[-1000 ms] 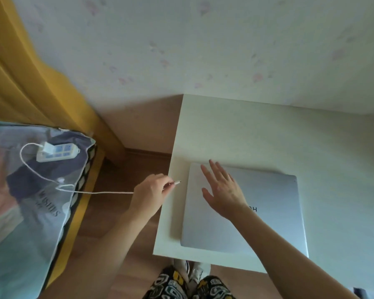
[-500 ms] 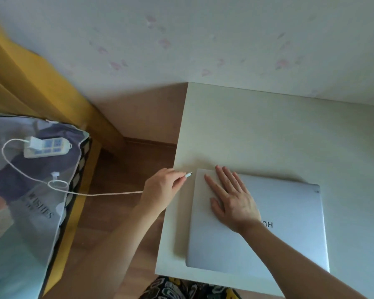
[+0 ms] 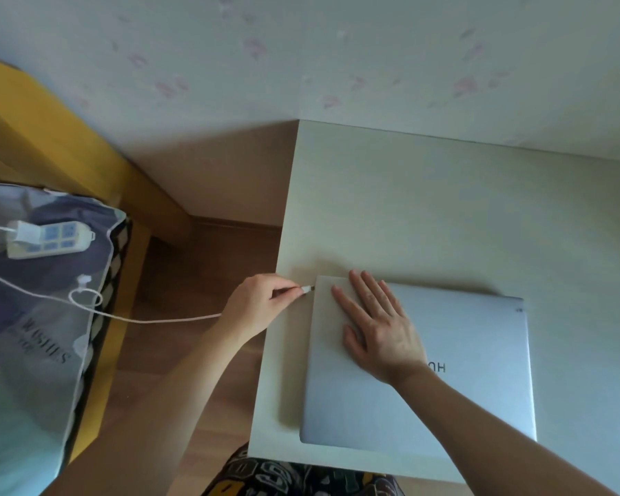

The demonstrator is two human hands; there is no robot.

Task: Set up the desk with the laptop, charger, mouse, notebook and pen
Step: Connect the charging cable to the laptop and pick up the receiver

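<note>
Patterned shorts [image 3: 301, 477] showed at the bottom edge, closest to the camera. Just past them sat the white desk [image 3: 426, 209], with the silver laptop [image 3: 462, 381] lying closed on its near left part, lid up, logo partly hidden by the right wrist. Right hand [image 3: 376, 327] lay flat on the lid near the laptop's far left corner, fingers spread and straight, gripping nothing. Left hand [image 3: 258, 306] hovered at the desk's left edge, fingers pinched on the charger plug [image 3: 306, 289], whose tip was right at the laptop's left side near the far corner; could not tell if it was seated in a port. White charger cable [image 3: 158, 319] ran left from that hand over the wooden floor [image 3: 201, 281] to the bedding [image 3: 33, 334], looped there, and led to a charger brick [image 3: 24, 233] plugged into a power strip [image 3: 51, 239] lying on the bedding. Farther back was a yellow bed frame [image 3: 51, 137] and a pale flowered wall [image 3: 337, 59].
</note>
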